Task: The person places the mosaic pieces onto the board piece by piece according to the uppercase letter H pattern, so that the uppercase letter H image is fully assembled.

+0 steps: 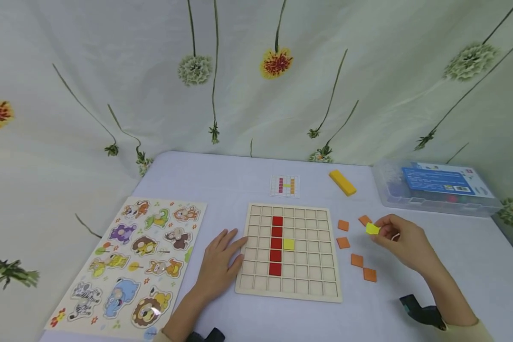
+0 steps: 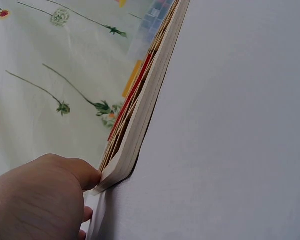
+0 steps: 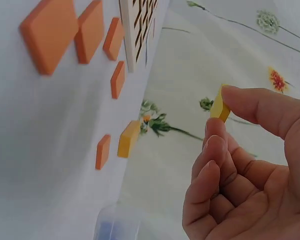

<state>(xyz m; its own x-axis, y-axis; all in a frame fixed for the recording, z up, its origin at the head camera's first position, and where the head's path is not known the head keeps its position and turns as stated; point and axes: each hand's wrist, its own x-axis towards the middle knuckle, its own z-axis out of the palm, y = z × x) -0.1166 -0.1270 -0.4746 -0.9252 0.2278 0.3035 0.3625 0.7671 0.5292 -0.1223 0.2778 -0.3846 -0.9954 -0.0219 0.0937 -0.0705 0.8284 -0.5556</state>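
Between thumb and fingertips, my right hand (image 1: 403, 240) pinches a yellow square tile (image 3: 220, 107), held above the table to the right of the wooden grid board (image 1: 309, 289). On the board, a column of red tiles (image 1: 276, 243) fills several cells, and another yellow tile (image 1: 288, 244) sits against the column's right side. My left hand (image 1: 220, 261) lies beside the board's left edge, its thumb (image 2: 85, 172) touching the board in the left wrist view. Several orange tiles (image 1: 343, 242) are scattered on the table between the board and my right hand.
A small pattern card (image 1: 285, 186) lies behind the board. A yellow block (image 1: 342, 183) and a clear plastic box (image 1: 436, 190) with a blue label are at the back right. To the left lies an animal picture board (image 1: 126, 266). Flowered cloth (image 1: 256, 104) hangs behind the table.
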